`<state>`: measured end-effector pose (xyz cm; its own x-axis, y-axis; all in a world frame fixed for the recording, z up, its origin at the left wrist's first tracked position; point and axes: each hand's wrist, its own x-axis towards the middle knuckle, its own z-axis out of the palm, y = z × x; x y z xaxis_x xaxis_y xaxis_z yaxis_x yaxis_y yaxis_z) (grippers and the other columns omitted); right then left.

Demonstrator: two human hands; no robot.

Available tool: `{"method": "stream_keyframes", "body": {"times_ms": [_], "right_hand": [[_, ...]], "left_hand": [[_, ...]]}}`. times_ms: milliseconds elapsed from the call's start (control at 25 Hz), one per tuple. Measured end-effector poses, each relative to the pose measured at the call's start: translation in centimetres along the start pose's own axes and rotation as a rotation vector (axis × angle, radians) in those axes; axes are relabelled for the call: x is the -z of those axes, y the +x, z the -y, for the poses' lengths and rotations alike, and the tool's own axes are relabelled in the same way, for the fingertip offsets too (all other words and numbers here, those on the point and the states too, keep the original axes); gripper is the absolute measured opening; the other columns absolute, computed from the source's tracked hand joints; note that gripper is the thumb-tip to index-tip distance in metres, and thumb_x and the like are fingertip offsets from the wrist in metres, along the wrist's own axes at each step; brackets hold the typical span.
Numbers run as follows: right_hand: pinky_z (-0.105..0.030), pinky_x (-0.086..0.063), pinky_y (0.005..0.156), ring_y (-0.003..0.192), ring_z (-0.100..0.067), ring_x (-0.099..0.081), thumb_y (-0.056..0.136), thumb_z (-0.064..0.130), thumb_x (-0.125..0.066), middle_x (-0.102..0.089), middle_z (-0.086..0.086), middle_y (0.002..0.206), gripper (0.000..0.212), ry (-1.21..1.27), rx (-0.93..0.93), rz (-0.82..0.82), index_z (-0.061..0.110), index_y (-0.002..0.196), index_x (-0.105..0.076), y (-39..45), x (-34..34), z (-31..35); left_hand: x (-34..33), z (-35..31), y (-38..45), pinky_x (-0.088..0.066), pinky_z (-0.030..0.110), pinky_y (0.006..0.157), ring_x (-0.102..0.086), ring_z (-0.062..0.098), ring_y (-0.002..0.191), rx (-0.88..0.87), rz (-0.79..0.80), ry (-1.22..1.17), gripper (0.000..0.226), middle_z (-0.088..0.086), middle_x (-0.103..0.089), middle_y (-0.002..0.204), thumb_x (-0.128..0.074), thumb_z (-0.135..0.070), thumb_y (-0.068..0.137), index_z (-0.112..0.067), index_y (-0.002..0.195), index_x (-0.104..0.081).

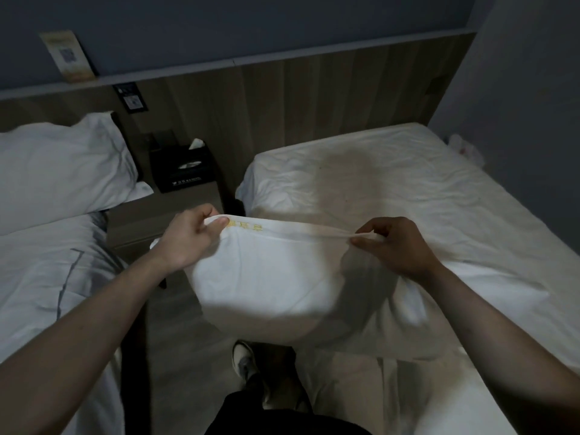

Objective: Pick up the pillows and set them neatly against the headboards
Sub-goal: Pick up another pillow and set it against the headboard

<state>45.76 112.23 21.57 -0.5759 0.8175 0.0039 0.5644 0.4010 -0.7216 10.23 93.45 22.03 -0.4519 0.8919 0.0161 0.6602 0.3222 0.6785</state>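
Observation:
A white pillow (pixel 276 287) with yellow lettering on its top hem hangs in the air between the two beds, over the near corner of the right bed. My left hand (pixel 188 238) pinches the hem's left corner. My right hand (pixel 392 246) pinches the hem further right, stretching it taut. A second white pillow (pixel 59 171) leans against the wooden headboard (pixel 282 98) on the left bed. The right bed (pixel 392 189) has a bare wrinkled sheet at the headboard end.
A nightstand (pixel 163 221) stands between the beds with a black tissue box (pixel 183 167) on it. A card (pixel 67 56) leans on the ledge above the headboard. A wall runs close along the right bed. My shoe (pixel 243 356) is on the floor in the aisle.

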Motion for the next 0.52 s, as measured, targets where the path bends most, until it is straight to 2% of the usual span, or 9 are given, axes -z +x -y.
{"method": "stream_keyframes", "body": {"times_ms": [120,240,320,440,520], "right_hand": [[-0.035,-0.051,0.061,0.067,-0.018,-0.068,0.079,0.044,-0.086,-0.075,-0.004,0.072,0.012,-0.029,-0.028,-0.015,0.034,0.079,-0.080,4.2,-2.1,0.3],[-0.018,-0.032,0.048,0.050,-0.008,-0.053,0.079,0.040,-0.088,-0.063,0.006,0.056,0.013,-0.040,-0.027,-0.022,0.031,0.076,-0.078,8.7,-4.4,1.3],[-0.018,-0.031,0.048,0.051,-0.006,-0.050,0.078,0.034,-0.089,-0.058,0.014,0.053,0.012,-0.015,-0.045,-0.044,0.033,0.075,-0.078,11.5,-5.9,2.0],[-0.030,-0.043,0.056,0.053,-0.003,-0.051,0.079,0.026,-0.089,-0.065,0.008,0.057,0.013,0.066,-0.069,-0.072,0.029,0.071,-0.080,15.8,-7.9,3.1],[-0.028,-0.043,0.055,0.052,-0.003,-0.051,0.079,0.022,-0.089,-0.066,0.008,0.056,0.015,0.091,-0.084,-0.097,0.029,0.069,-0.080,18.7,-8.4,3.9]], "left_hand": [[1.3,2.0,3.3,-0.043,0.034,0.062,-0.050,0.014,0.059,0.000,0.001,-0.010,0.033,-0.003,-0.054,0.060,-0.063,-0.031,0.101,-0.018,0.072,-0.053],[2.7,4.6,6.8,-0.045,0.035,0.064,-0.052,0.014,0.061,0.017,0.004,-0.021,0.035,-0.003,-0.055,0.060,-0.062,-0.032,0.100,-0.016,0.071,-0.051],[3.6,6.5,9.2,-0.045,0.035,0.064,-0.051,0.013,0.059,0.025,0.006,-0.029,0.036,-0.006,-0.054,0.058,-0.062,-0.031,0.100,-0.018,0.069,-0.050],[4.8,8.4,12.7,-0.043,0.035,0.063,-0.051,0.011,0.059,0.047,0.003,-0.069,0.036,-0.013,-0.055,0.057,-0.062,-0.033,0.100,-0.030,0.066,-0.051],[5.5,9.2,14.8,-0.042,0.034,0.062,-0.050,0.011,0.058,0.056,-0.009,-0.093,0.036,-0.014,-0.055,0.057,-0.062,-0.033,0.101,-0.033,0.066,-0.051]]}}
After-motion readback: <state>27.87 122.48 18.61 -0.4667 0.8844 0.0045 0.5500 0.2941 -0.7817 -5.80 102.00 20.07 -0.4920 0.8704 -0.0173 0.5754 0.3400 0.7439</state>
